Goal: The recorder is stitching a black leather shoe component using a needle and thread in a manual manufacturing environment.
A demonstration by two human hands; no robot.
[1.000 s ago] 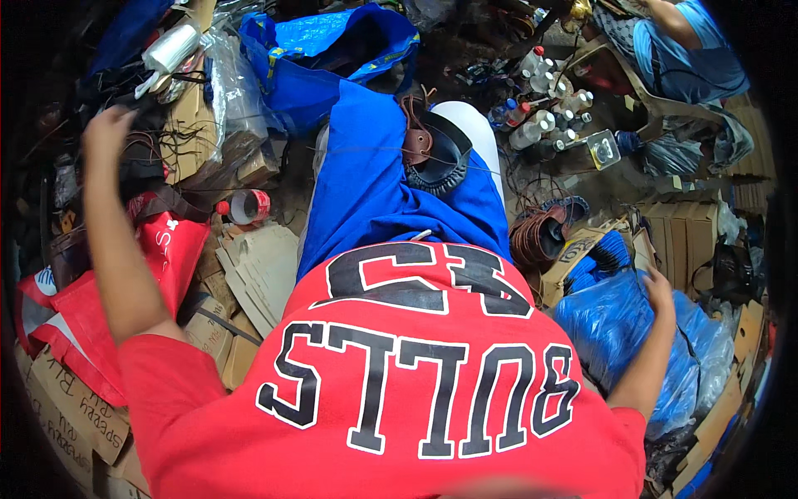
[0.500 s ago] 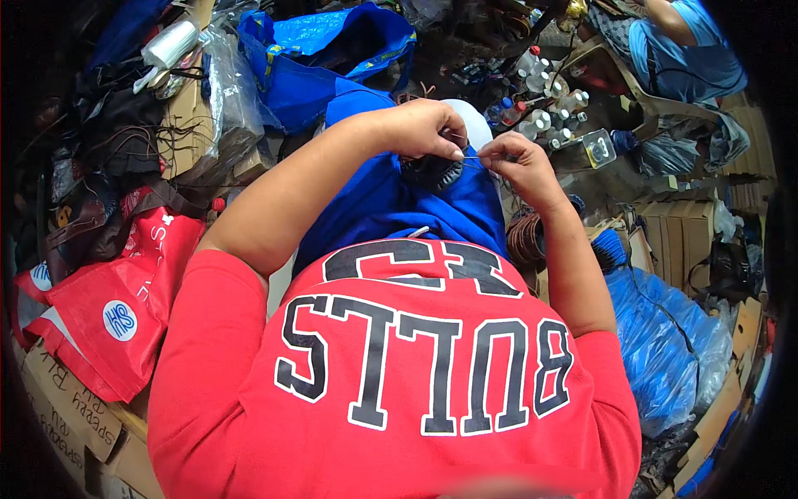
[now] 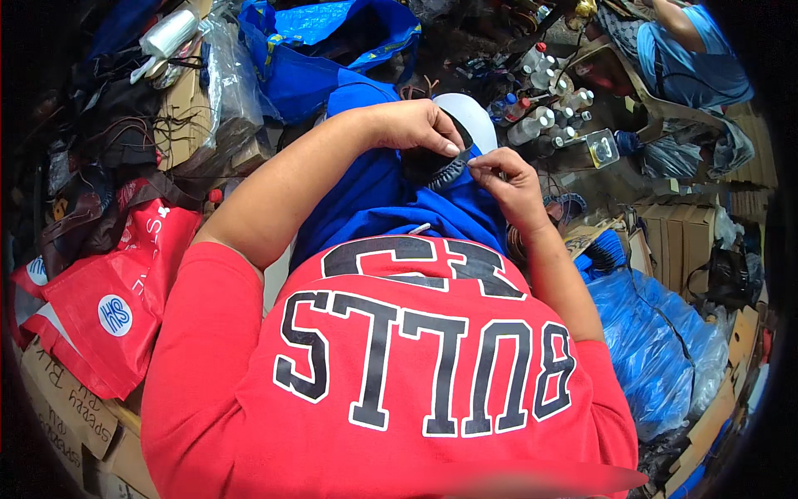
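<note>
A dark, curved piece with a ribbed grey edge [image 3: 449, 175] rests on my lap over blue shorts [image 3: 357, 187]; its kind is partly hidden by my hands. My left hand [image 3: 420, 127] is closed on its upper rim, thumb and fingers pinching. Beside the ribbed edge, my right hand [image 3: 509, 179] pinches thumb against forefinger. Whatever is between those fingertips is too small to make out. Just beyond both hands shows a smooth white rounded thing [image 3: 472, 118].
An open blue bag [image 3: 291, 58] stands ahead. Several bottles [image 3: 544, 121] cluster ahead right, near another person in light blue [image 3: 690, 58]. A red bag [image 3: 125, 299] lies at left. Blue plastic-wrapped goods [image 3: 636, 341] and cardboard [image 3: 677, 237] crowd the right.
A thin pale strand or needle that spanned the gap between my hands no longer shows. My right hand has shifted slightly down and left, and more of the ribbed edge is visible.
</note>
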